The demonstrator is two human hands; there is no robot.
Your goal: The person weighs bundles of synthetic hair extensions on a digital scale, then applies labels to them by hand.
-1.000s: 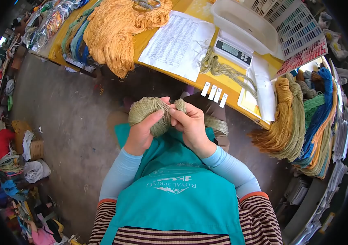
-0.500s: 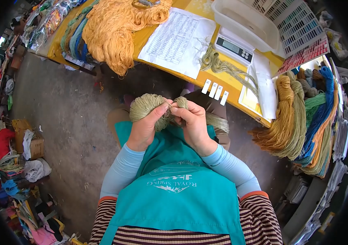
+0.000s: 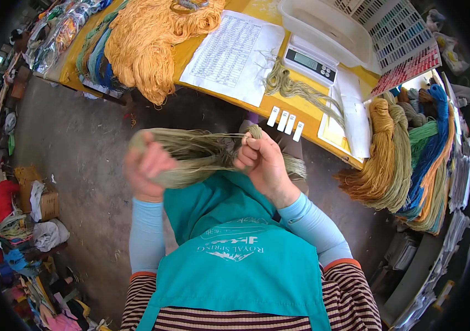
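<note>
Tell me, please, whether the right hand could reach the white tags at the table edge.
Probably yes: nothing visible stands between the right hand and the white tags, though it holds the green yarn.

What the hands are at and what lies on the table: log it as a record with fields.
left hand: motion-blurred, at the left end of a spread olive-green thread skein; grip unclear
right hand: closed on gathered strands of it
on yellow table: white digital scale, four small white rectangular tags, orange yarn heap
worn: teal cloth apron
</note>
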